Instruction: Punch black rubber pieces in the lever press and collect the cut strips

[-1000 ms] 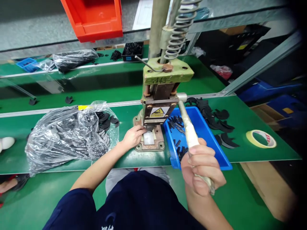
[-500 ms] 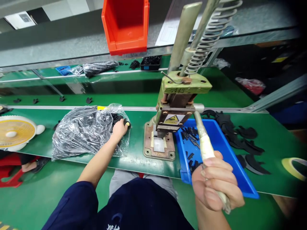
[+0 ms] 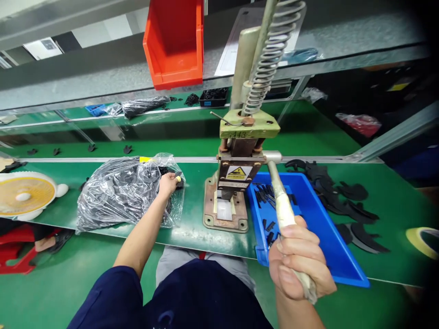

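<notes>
My right hand [image 3: 302, 260] is wrapped round the taped lever handle [image 3: 284, 208] of a hand press [image 3: 236, 171]. On the press's base plate [image 3: 209, 214], a pale flat pad [image 3: 224, 209] shows below the ram. At the mouth of a clear plastic bag [image 3: 116, 196] full of dark parts, my left hand [image 3: 167, 184] is closed, with a small black part [image 3: 178, 174] at its fingertips. A yellow cover sits on one of its fingers. The exact shape of that part is too small to make out.
Small black pieces lie in a blue tray [image 3: 338, 244] right of the press. Several curved black parts [image 3: 356, 210] and a tape roll [image 3: 423, 242] lie farther right. A fan [image 3: 25, 194] stands at left. An orange bin [image 3: 176, 68] sits on the shelf above.
The view has shifted slightly, and the press and lever now appear farther left. My right hand keeps its grip on the lever. My left hand stays at the bag's mouth.
</notes>
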`<move>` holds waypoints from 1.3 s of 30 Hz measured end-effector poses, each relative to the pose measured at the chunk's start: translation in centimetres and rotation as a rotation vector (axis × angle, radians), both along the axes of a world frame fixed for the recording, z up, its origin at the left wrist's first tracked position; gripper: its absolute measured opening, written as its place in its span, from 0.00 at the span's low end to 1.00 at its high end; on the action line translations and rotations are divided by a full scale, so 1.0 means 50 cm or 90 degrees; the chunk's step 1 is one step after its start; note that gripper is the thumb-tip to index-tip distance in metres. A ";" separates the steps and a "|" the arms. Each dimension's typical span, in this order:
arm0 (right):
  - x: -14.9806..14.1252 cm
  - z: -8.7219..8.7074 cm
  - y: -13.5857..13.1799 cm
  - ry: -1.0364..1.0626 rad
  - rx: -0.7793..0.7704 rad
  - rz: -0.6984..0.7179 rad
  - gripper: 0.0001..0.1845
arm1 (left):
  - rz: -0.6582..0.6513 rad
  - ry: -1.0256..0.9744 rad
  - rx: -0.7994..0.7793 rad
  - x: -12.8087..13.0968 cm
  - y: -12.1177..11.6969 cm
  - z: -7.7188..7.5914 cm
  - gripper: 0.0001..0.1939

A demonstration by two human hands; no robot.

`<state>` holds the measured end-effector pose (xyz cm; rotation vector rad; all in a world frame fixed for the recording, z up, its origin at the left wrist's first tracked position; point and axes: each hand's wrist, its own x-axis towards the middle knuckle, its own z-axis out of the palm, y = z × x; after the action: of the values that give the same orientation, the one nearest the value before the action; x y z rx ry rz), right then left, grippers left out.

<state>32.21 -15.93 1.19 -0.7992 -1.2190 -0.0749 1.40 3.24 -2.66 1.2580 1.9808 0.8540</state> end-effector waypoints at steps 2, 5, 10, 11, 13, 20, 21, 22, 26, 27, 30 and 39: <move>-0.003 0.004 0.003 -0.001 0.020 -0.025 0.08 | 0.004 -0.224 -0.010 0.011 -0.023 0.009 0.09; -0.010 0.013 0.006 0.000 0.012 -0.039 0.09 | -0.042 -0.430 -0.066 0.045 -0.064 0.018 0.14; -0.013 0.018 0.003 -0.023 0.002 -0.042 0.11 | -0.168 -0.495 -0.134 0.128 -0.108 0.011 0.21; -0.012 0.017 0.002 -0.027 -0.003 -0.047 0.11 | -0.184 -0.493 -0.135 0.146 -0.111 0.009 0.22; -0.009 0.016 -0.001 -0.030 -0.009 -0.045 0.10 | -0.201 -0.482 -0.135 0.177 -0.112 0.006 0.23; -0.003 0.011 -0.002 -0.022 0.001 0.016 0.11 | -0.222 -0.437 -0.125 0.224 -0.103 0.001 0.22; -0.003 0.011 0.000 -0.019 0.016 0.019 0.12 | -0.227 -0.429 -0.124 0.224 -0.102 -0.001 0.21; -0.003 0.010 0.003 -0.015 0.031 0.023 0.12 | -0.230 -0.421 -0.123 0.225 -0.102 -0.004 0.20; -0.007 0.012 0.014 0.010 0.080 0.028 0.13 | -0.217 -0.391 -0.111 0.227 -0.104 -0.015 0.15; -0.008 0.013 0.015 0.013 0.081 0.031 0.13 | -0.211 -0.388 -0.110 0.227 -0.105 -0.017 0.14; -0.009 0.014 0.013 0.015 0.076 0.042 0.13 | -0.203 -0.401 -0.109 0.224 -0.107 -0.016 0.14; -0.002 0.009 0.006 0.011 0.061 0.049 0.11 | -0.204 -0.371 -0.137 0.233 -0.100 0.010 0.17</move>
<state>32.11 -15.63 1.66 -0.6688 -1.2200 -0.0634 13.06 -1.77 -2.15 1.0164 1.3266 0.7192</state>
